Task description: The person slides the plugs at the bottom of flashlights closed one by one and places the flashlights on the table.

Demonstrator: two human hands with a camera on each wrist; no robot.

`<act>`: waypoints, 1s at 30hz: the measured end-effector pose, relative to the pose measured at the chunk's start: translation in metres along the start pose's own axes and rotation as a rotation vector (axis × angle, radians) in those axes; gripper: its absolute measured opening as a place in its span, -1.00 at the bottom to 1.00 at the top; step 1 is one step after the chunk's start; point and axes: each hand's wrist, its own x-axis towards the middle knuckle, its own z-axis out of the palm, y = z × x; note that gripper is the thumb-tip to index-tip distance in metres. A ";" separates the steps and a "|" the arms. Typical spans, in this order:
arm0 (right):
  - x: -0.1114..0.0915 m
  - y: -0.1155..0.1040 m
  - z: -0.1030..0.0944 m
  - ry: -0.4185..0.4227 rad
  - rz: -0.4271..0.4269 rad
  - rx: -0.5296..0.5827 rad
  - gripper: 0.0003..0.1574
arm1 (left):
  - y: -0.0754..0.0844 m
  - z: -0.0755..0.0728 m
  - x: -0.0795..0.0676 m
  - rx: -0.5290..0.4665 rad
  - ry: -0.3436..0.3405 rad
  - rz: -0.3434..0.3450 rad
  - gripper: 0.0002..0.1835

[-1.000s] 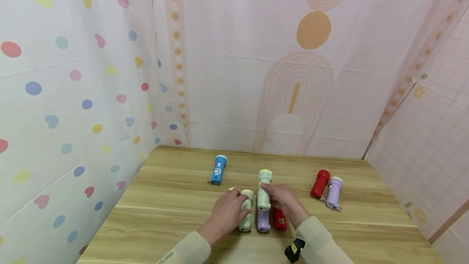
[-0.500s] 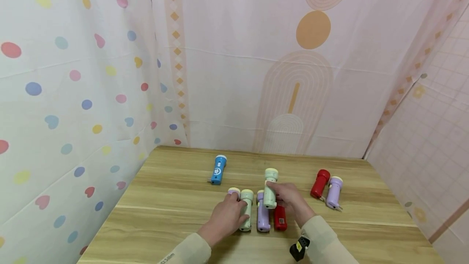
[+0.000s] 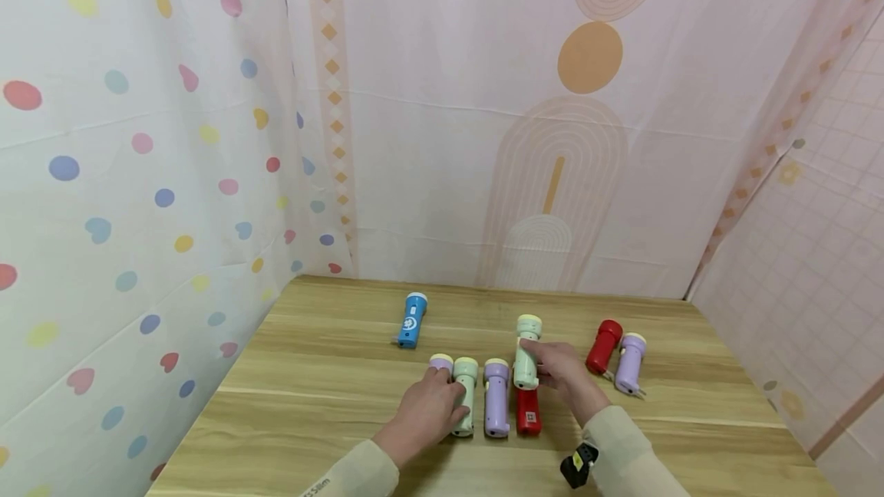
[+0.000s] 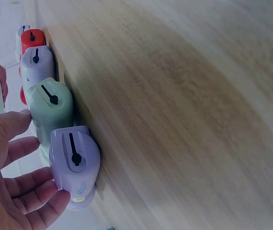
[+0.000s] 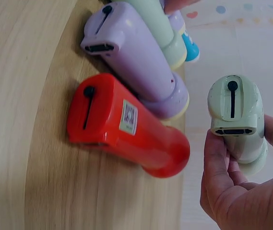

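My right hand holds a pale green flashlight raised above a red flashlight, fingers and thumb on its two sides. In the right wrist view this green flashlight shows its black slider end, apart from the red one. My left hand rests on two flashlights lying side by side, a purple one and a pale green one. The left wrist view has fingertips touching the purple flashlight and the thumb near the green one. Another purple flashlight lies between this pair and the red one.
A blue flashlight lies farther back on the wooden table. At the right are a red flashlight and a purple flashlight with their plug prongs out. Patterned curtains hang behind and at the sides.
My right hand has carried the green flashlight rightward, from above the middle purple flashlight to above the red one. My left hand has stayed nearly in place.
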 end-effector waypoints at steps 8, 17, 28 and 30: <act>-0.001 0.001 -0.013 0.023 0.015 -0.065 -0.24 | 0.000 0.002 0.000 0.009 -0.005 -0.006 -0.75; 0.001 0.011 -0.030 0.059 0.019 -0.116 -0.34 | 0.001 0.000 0.000 0.006 -0.024 -0.019 -0.75; 0.002 0.026 -0.046 0.101 0.076 -0.211 -0.38 | 0.002 -0.002 0.000 -0.011 -0.050 -0.028 -0.76; 0.001 0.029 -0.047 0.105 0.081 -0.229 -0.40 | 0.001 -0.002 0.000 -0.016 -0.053 -0.028 -0.76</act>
